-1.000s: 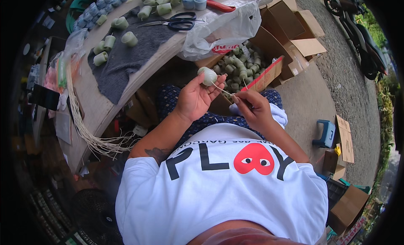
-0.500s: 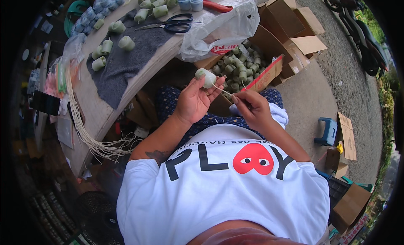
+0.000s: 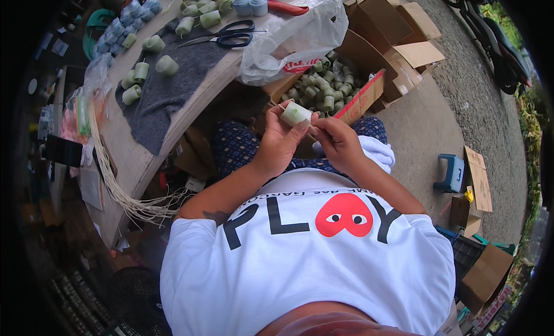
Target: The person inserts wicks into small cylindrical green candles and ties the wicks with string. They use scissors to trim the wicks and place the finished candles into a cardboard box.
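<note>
My left hand (image 3: pixel 279 141) is closed around a short pale green cylinder (image 3: pixel 296 113), which looks like a candle and has a darker green patch on its side. My right hand (image 3: pixel 337 141) is at the cylinder's right end, thumb and fingers pinched together on a thin pale cord that runs from that end. Most of the cord is hidden by the fingers. Just beyond both hands, an open cardboard box (image 3: pixel 369 99) holds many similar green cylinders (image 3: pixel 321 85). More of them, such as one green cylinder (image 3: pixel 167 66), lie on a dark grey cloth (image 3: pixel 153 114) on the table to the left.
Dark-handled scissors (image 3: pixel 234 36) lie on the curved table (image 3: pixel 199 102) near a red-handled tool (image 3: pixel 288 8) and blue cylinders (image 3: pixel 258 6). A plastic bag (image 3: pixel 294 44) overhangs its edge. A bundle of pale cords (image 3: pixel 118 180) hangs at left. A blue stool (image 3: pixel 449 173) stands right.
My right hand has moved in against the cylinder's end, so the stretch of cord between my hands no longer shows. My left hand has turned, with the cylinder's side now uppermost.
</note>
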Action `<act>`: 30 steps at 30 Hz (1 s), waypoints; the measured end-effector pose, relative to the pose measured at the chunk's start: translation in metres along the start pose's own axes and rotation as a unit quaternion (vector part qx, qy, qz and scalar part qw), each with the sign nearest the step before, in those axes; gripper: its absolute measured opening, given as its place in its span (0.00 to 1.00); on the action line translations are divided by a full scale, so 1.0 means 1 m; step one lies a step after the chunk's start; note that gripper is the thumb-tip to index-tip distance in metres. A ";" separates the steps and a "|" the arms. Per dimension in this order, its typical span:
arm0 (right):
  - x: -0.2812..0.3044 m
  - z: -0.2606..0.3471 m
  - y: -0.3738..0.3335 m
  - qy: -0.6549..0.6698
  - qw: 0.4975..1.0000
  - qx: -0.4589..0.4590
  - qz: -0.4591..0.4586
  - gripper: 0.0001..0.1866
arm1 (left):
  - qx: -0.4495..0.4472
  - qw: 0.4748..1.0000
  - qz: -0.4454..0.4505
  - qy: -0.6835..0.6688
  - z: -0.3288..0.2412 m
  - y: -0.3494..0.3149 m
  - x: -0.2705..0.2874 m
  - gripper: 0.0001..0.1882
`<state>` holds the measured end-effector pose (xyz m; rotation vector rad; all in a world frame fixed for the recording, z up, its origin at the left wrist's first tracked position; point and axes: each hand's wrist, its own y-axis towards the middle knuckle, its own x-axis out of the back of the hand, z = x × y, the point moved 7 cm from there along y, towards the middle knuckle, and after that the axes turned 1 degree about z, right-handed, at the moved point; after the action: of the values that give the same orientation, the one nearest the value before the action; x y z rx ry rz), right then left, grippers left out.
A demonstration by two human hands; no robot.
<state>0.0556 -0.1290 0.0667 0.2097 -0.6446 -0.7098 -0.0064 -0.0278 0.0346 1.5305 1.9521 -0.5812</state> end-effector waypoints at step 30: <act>0.045 -0.015 -0.002 0.290 0.947 -0.098 -0.094 0.05 | -0.208 0.881 0.086 0.415 0.000 0.022 -0.032 0.26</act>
<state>0.0893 -0.1610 0.0751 0.2835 0.0103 -0.8421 0.0204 -0.0450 0.0571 1.7800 2.2661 0.6657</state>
